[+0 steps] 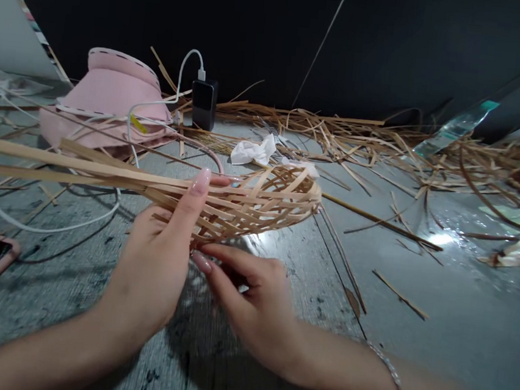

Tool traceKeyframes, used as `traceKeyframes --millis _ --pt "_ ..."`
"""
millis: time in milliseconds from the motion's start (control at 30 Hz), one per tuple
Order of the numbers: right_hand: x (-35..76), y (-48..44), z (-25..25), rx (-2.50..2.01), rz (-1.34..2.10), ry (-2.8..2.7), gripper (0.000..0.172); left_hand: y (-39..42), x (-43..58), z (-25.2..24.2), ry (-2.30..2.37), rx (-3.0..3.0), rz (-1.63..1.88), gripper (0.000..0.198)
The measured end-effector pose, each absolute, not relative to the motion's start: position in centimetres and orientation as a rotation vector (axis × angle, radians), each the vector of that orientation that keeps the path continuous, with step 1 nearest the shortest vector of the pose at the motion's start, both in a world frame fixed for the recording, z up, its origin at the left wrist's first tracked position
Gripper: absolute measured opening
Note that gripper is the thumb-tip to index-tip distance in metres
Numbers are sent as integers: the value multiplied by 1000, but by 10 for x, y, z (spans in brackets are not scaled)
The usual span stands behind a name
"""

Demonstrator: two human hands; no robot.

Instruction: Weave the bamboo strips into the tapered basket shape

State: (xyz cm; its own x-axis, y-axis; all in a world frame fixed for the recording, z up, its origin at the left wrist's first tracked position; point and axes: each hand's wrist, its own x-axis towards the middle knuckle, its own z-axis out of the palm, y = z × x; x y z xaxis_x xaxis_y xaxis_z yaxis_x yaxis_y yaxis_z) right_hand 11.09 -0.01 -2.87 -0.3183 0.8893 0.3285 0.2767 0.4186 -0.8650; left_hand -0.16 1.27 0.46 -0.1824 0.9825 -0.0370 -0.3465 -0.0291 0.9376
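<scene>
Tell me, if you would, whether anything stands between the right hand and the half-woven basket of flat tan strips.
Nothing visible does. The fingers of the right hand lie right at the lower edge of the half-woven basket of flat tan strips. The left hand holds the basket from the side, not between them.

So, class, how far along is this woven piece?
The rounded end of the woven piece looks done, its strips crossed in an open lattice. In hand: the left hand grips it, and the right hand reaches its lower edge. Left: the long strip ends stick out unwoven, and more loose strips lie farther back.
</scene>
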Motion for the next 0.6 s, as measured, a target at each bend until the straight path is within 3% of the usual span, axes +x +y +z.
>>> traceKeyframes --millis 600 --pt "115 -10 -32 -852 816 -1969 22 -1 6 11 1259 966 1355 31"
